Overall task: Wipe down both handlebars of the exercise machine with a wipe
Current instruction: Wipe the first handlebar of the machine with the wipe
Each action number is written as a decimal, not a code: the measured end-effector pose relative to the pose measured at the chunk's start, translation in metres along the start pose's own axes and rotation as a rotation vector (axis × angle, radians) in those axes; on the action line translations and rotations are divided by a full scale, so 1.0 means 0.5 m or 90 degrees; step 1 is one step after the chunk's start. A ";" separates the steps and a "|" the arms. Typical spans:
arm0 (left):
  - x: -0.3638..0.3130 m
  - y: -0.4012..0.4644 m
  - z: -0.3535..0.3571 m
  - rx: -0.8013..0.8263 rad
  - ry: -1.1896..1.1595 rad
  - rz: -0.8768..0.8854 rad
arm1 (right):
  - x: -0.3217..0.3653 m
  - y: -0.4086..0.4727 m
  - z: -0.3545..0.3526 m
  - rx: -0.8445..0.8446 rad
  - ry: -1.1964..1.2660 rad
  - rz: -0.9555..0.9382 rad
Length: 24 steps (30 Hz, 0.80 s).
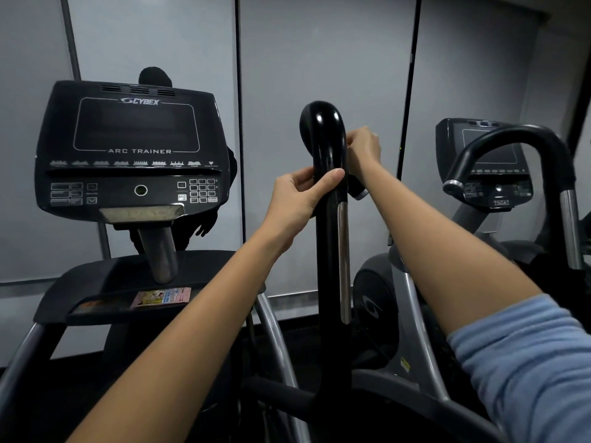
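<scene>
Gripping handlebar at centre frame, left hand curls thumb and fingers round black shaft. Right hand at 1 o'clock of it, fingers bunched behind bend, contents hidden. Wipe not visible, maybe tucked there. Risk: bare palm smears shaft; second handlebar gets skipped.
</scene>
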State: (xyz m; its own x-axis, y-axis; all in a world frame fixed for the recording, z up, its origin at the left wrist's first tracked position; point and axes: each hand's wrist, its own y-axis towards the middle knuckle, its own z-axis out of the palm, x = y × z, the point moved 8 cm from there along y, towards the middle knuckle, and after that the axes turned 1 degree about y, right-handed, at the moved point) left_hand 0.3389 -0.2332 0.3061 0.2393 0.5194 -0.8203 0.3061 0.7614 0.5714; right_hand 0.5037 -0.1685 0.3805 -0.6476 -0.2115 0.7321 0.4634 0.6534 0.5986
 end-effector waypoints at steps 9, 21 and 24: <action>0.001 0.002 0.002 0.007 -0.022 0.012 | 0.097 -0.010 -0.023 0.128 0.141 -0.083; -0.001 -0.001 0.004 0.023 -0.015 0.022 | 0.112 0.016 -0.003 0.133 0.101 -0.062; -0.001 -0.001 0.007 0.030 -0.020 0.019 | 0.152 0.012 -0.022 0.169 0.086 -0.104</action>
State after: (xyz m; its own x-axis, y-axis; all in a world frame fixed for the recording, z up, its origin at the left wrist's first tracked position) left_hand 0.3418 -0.2353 0.3062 0.2781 0.5286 -0.8020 0.3413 0.7260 0.5970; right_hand 0.4638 -0.1886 0.4432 -0.6066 -0.4113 0.6804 0.1755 0.7654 0.6191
